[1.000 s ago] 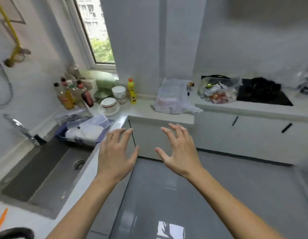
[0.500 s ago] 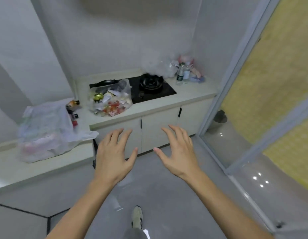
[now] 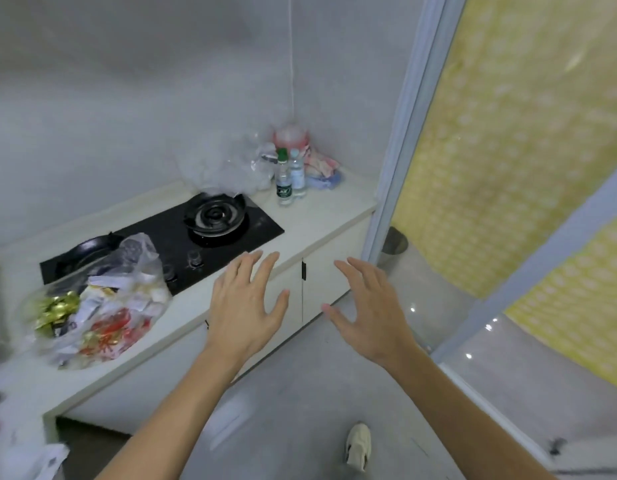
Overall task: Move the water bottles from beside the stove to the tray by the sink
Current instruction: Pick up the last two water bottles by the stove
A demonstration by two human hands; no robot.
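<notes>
head view: empty hands (image 3: 246,308) (image 3: 371,313), bottles (image 3: 290,178) beyond

head cam, only view | worn up high, looks forward and down over both outstretched forearms | faces the corner where the pale countertop (image 3: 321,216) meets the grey wall, black glass gas stove (image 3: 182,233) mid-left | hands close, counter a bit farther | wide-angle, edges bend | grey floor and one pale shoe (image 3: 358,445) at bottom

Two water bottles (image 3: 289,176) beside stove (image 3: 182,237), both hands empty
</notes>
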